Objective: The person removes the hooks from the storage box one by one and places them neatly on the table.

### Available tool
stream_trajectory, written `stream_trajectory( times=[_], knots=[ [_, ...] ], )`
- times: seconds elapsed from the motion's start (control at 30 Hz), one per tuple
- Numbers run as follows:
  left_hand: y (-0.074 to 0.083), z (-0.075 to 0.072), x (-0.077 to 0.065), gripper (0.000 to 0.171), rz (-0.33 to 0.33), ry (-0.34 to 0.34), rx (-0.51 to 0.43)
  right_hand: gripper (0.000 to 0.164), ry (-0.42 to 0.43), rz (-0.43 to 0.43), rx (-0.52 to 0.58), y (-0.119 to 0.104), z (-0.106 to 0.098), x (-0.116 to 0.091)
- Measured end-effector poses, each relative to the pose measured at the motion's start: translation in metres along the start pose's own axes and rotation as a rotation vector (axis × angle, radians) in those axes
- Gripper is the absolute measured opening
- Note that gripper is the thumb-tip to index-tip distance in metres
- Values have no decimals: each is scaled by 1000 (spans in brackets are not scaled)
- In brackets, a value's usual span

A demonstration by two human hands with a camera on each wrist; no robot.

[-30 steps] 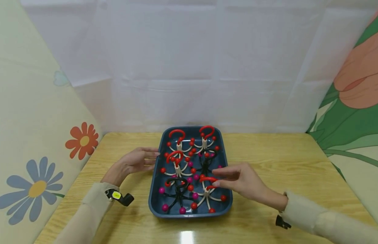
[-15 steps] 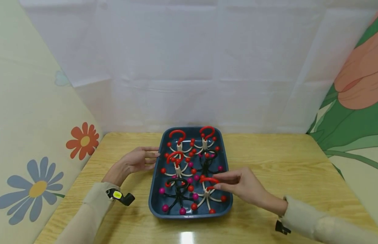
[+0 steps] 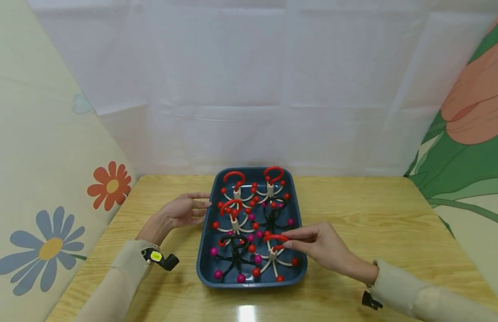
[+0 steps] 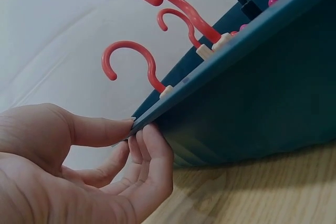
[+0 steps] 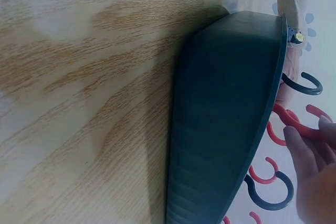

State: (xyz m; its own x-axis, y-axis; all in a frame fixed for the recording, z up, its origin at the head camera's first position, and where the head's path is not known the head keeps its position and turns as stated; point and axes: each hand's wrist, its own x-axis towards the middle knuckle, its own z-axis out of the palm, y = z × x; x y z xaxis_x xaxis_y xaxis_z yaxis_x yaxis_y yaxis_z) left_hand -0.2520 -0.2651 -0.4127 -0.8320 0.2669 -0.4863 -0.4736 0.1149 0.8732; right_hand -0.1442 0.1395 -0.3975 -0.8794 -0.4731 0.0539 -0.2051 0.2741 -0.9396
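Note:
A dark blue tray holds several small hangers, each with a hook on top and splayed, ball-tipped arms. At its front right stands a white hanger with red balls. My right hand pinches that hanger's red hook between thumb and fingers. My left hand grips the tray's left rim, thumb on the edge and fingers curled beneath it. Beside the pinched hanger is a black hanger with magenta balls.
Further back in the tray stand a black hanger and white hangers with red hooks, one of them a white hanger at mid left. The tray rests on a wooden table. Behind hangs a white sheet.
My right thumb and fingers have closed onto the front right hanger's red hook. The left hand and the tray have hardly moved.

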Motion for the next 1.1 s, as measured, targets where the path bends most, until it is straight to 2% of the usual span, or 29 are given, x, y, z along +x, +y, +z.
stream_trajectory(
  times=[0.27, 1.1],
  knots=[
    [0, -1, 2, 58, 0, -6, -8, 24, 14, -42, -12, 1, 2, 2],
    [-3, -1, 3, 57, 2, -13, -30, 25, 37, -11, -54, -6, -1, 3]
  ],
)
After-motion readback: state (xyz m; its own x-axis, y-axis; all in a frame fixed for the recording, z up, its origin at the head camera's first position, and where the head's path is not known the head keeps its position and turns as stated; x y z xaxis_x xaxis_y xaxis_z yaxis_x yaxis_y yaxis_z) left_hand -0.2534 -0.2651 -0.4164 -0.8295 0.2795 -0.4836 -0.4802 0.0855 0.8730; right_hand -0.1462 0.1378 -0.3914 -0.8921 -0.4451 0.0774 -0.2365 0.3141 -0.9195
